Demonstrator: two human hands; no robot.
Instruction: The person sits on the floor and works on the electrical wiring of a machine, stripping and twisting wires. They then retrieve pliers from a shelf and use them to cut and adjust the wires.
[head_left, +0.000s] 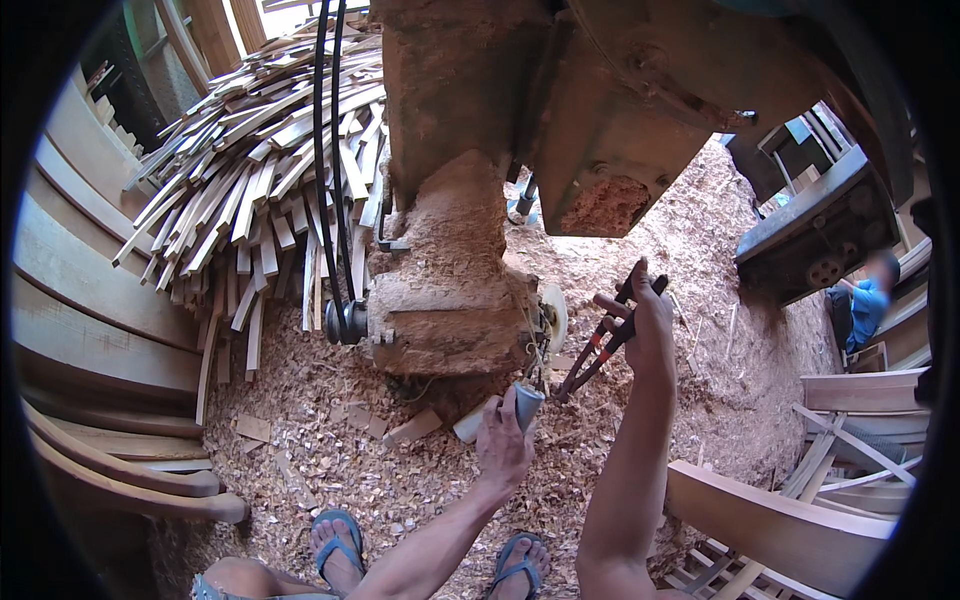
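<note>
My left hand (pixel 503 440) grips a short grey tube-like piece (pixel 526 405), held low in front of a sawdust-caked machine (pixel 450 290). My right hand (pixel 648 325) is raised to the right of it and clasps the black and orange handles of a pair of pliers (pixel 600 345). The pliers' jaws point down and left toward the machine's lower right corner, close to the grey piece. A pale round disc (pixel 553 315) shows at the machine's right side. My sandalled feet (pixel 337 545) stand on wood shavings below.
A heap of thin wood strips (pixel 250 180) lies at the upper left, crossed by black cables (pixel 328 150). Curved wooden boards (pixel 90 300) stack at the left, more curved wooden parts (pixel 780 520) at the lower right. Another person in blue (pixel 868 300) sits at the far right. Sawdust (pixel 720 300) covers the ground.
</note>
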